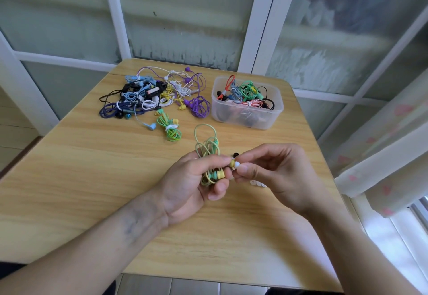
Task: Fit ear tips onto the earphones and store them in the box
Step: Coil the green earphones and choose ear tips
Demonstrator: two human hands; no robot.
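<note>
My left hand point(190, 183) grips a coiled yellow-green earphone set point(208, 148) above the table's middle, its cable loops sticking up past my fingers. One yellow earbud point(220, 174) lies against my left fingers. My right hand point(273, 174) pinches a white ear tip point(237, 164) against the other yellow earbud point(231, 162). A clear plastic box point(273, 118) at the back right holds several bundled earphones. A pile of loose earphones point(152, 95) lies at the back left.
A green earphone bundle point(170, 127) lies apart from the pile, near the middle. White ear tips point(258, 183) lie on the wooden table point(92, 167) under my right hand, and a black one point(235, 155) behind my fingers. A curtain point(382, 151) hangs at the right.
</note>
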